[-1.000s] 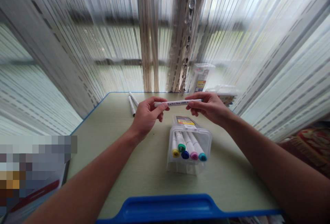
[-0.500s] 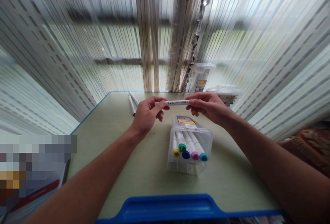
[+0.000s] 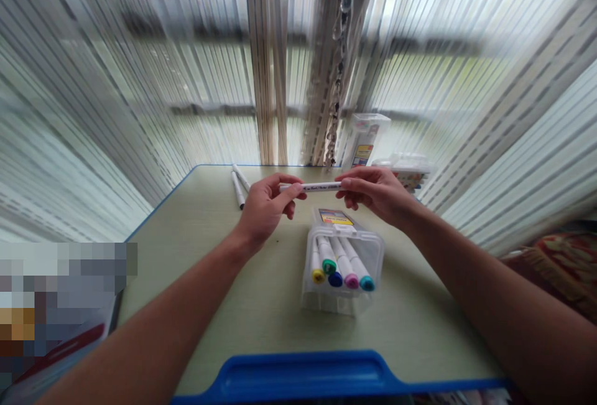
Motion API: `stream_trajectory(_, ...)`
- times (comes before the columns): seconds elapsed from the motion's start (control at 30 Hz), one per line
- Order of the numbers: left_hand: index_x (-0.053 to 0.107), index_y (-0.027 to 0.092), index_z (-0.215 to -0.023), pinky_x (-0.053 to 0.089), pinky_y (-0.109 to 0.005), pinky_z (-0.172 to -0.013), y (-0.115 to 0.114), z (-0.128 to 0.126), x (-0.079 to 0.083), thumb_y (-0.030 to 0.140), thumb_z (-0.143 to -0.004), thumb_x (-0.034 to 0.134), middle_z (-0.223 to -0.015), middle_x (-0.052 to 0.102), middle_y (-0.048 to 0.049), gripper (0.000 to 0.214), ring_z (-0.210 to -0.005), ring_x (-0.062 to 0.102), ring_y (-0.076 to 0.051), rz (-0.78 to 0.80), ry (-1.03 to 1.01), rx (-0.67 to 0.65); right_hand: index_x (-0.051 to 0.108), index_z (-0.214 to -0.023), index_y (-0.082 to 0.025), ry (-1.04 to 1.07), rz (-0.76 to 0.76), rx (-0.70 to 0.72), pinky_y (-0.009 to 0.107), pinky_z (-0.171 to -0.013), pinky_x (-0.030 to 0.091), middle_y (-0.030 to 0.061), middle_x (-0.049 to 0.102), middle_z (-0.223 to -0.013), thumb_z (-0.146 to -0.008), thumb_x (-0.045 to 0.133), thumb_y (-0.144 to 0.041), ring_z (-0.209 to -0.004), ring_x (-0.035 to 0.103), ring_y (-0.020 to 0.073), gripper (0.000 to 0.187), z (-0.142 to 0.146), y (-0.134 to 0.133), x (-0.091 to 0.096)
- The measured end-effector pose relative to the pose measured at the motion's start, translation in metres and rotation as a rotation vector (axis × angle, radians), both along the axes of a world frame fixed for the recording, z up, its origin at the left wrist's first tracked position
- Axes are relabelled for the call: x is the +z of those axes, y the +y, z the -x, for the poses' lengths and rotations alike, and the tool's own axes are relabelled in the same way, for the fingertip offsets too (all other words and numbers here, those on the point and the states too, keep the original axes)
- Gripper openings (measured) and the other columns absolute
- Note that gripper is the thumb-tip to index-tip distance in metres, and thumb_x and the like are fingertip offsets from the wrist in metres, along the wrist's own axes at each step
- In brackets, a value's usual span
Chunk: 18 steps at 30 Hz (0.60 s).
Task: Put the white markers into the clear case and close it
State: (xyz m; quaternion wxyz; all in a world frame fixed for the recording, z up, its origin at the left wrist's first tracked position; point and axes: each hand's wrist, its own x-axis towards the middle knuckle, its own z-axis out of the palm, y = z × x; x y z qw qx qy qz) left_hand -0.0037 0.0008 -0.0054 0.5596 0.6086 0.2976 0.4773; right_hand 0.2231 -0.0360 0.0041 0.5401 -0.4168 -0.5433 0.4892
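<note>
Two hands hold one white marker [image 3: 321,186] nearly level, over the far half of the table [image 3: 209,318]. The left hand [image 3: 265,206] pinches its left end between thumb and fingers; the right hand [image 3: 373,187] pinches its right end likewise, so both are closed to the barrel's thickness. A line of dark print shows between them.

Nearer, just right of the middle, lies one clear box [image 3: 380,262], its open end facing near. Five markers [image 3: 344,260] rest inside: one yellow-ended, one green, one blue, one pink, one teal. The green end sits higher than the other four.

At far left lie two loose markers [image 3: 237,188], their far ends close together and near ends spread. Beyond the right hand are two cases, one upright [image 3: 366,137] and one lower [image 3: 408,168]. One blue tray [image 3: 303,374] lines the near edge.
</note>
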Motion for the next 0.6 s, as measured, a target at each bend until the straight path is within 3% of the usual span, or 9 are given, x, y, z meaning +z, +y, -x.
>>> stream_trajectory(0.3, 0.067, 0.01, -0.094, 0.044, -0.022, -0.047, 0.0006, 0.0, 0.0004, 0.025, -0.082, 0.066, -0.076, 0.07, -0.007, 0.019, -0.048, 0.053, -0.008, 0.043, -0.045, -0.002, 0.077, -0.093, -0.015, -0.021, -0.023, 0.035, 0.02, -0.048, 0.049, 0.0068, 0.075, -0.072, -0.072, 0.083, -0.026, -0.05, 0.063, 0.0099, 0.024, -0.0011, -0.001, 0.0013)
stream_trajectory(0.6, 0.066, 0.011, -0.094, 0.041, -0.021, -0.046, 0.0006, 0.0003, -0.0016, 0.027, -0.076, 0.076, -0.074, 0.069, -0.004, 0.026, -0.047, 0.05, -0.006, -0.047, 0.029, 0.005, 0.077, -0.089, -0.015, -0.028, -0.022, 0.002, 0.021, -0.048, 0.05, 0.006, 0.074, -0.069, -0.072, 0.083, -0.028, -0.049, 0.063, 0.0104, 0.023, -0.0007, 0.0, 0.0)
